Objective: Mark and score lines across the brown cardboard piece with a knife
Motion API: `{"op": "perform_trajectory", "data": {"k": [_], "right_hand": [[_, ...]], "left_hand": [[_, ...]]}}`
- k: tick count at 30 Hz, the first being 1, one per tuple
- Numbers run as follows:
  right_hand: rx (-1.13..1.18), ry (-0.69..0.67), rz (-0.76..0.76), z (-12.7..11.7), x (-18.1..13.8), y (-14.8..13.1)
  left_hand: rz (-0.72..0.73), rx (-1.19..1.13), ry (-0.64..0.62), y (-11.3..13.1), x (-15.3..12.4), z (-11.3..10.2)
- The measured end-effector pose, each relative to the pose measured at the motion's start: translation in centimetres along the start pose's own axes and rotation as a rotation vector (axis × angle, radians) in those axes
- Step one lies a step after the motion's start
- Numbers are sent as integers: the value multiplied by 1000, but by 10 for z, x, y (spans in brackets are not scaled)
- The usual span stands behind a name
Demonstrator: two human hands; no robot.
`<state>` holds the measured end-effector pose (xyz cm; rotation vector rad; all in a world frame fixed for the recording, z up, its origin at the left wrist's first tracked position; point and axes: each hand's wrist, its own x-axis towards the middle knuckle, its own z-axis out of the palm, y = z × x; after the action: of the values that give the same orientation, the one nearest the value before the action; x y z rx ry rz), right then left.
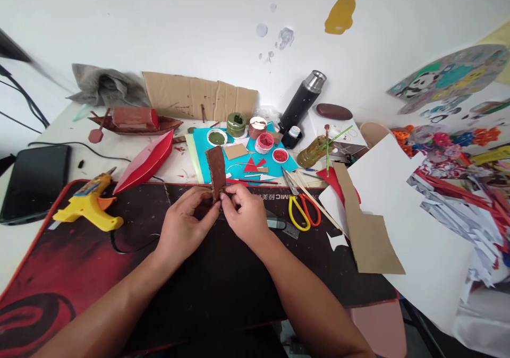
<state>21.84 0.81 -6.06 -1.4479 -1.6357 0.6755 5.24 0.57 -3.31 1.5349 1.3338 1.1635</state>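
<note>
Over the middle of the dark desk mat (191, 299) I hold up a brown-painted cardboard strip (216, 169) by its lower end. My left hand (189, 220) pinches that end from the left, thumb toward the strip. From the right, my right hand (247, 214) closes its thumb and forefinger on the same end. The strip stands nearly upright, and its corrugated edge faces left. Just beyond it lies a blue sheet (201, 159) with open jars of green paint (236, 125) and red paint (264, 143).
A yellow glue gun (90, 204) lies left. Behind it are a red paper boat (145, 161) and a brown model boat (135, 120). Scissors (298, 212), a cardboard offcut (374, 241) and a large white sheet (422, 236) lie right. A black flask (298, 103) leans at the back.
</note>
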Motion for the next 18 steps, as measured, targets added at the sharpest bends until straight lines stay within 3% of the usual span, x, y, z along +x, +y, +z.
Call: {"op": "perform_trajectory", "data": {"k": [14, 18], "right_hand": [[-24, 18, 45, 2, 1, -2], [26, 15, 58, 1, 2, -2]], "left_hand": [[269, 224, -9, -12, -1, 1], [266, 239, -6, -11, -1, 2]]}}
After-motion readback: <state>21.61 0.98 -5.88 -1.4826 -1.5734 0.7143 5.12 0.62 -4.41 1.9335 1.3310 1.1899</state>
